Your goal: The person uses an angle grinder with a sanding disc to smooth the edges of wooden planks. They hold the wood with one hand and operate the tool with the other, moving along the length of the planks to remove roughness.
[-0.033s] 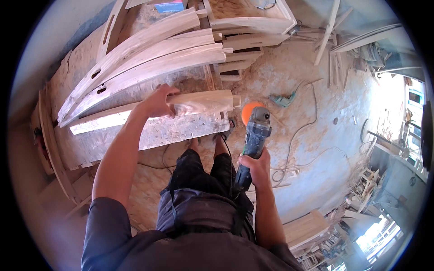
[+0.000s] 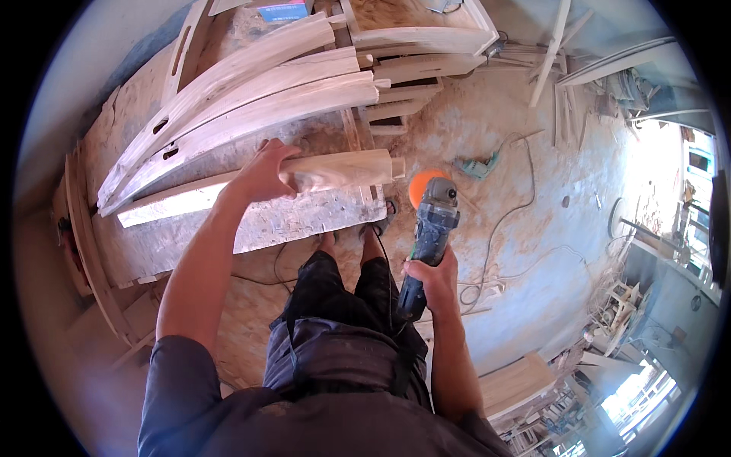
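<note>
A pale wooden rail (image 2: 346, 169) with a short tenon at its right end lies across the workbench (image 2: 312, 216). My left hand (image 2: 263, 174) straddles it from above, fingers over the far edge and thumb at the near edge, gripping it. In my right hand (image 2: 438, 280) is a dark angle grinder (image 2: 431, 232), held by its body. Its orange disc (image 2: 421, 185) stands just off the rail's tenon end, apart from the wood. Whether the disc is spinning cannot be made out.
Several curved wooden pieces (image 2: 266, 103) with slots and tenons lie on the bench's far side. A wooden frame (image 2: 419, 39) stands beyond. On the dusty floor at right are a teal power tool (image 2: 478, 166) and its looping cord (image 2: 506, 221). Scrap wood (image 2: 620, 305) piles up farther right.
My right hand and the angle grinder have shifted very slightly to the right. My left hand stays on the rail.
</note>
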A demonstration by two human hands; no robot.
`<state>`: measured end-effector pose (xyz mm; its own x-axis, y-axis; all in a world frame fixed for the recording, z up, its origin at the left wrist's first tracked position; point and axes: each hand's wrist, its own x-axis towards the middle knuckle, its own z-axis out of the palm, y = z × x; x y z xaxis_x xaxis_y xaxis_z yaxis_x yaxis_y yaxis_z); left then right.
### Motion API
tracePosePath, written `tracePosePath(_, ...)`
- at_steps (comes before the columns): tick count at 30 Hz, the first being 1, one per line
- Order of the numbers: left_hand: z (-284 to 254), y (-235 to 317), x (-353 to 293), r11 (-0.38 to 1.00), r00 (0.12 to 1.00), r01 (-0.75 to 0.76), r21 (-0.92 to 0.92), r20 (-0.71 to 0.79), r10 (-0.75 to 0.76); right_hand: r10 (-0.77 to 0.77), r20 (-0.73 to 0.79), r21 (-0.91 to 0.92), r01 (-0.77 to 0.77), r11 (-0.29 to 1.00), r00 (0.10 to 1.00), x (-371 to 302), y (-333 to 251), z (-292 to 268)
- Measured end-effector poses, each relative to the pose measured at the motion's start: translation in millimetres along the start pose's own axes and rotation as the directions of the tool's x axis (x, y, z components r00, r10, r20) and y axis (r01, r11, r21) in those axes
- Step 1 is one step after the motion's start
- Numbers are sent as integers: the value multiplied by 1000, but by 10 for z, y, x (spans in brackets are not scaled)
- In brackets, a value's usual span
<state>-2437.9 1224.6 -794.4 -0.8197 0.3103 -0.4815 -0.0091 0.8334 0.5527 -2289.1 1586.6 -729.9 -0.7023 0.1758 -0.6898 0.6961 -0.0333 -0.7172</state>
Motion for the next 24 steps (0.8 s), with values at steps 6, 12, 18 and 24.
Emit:
tracePosePath(6,180,262,-140,959,985,-41,280,-150,86,-51,-21,-44,50,998,998,54,26,-28)
tracePosePath(12,-37,230,-41,972,997,-26,235,76,8,-88,27,-26,89,996,996,48,-102,146)
tracePosePath(18,-48,63,90,978,990,-18,208,143,-12,-42,54,-27,44,999,998,97,-131,331)
tracePosePath(24,-160,105,194,996,982,-1,88,187,-16,-19,9,94,18,995,1000,113,-55,390)
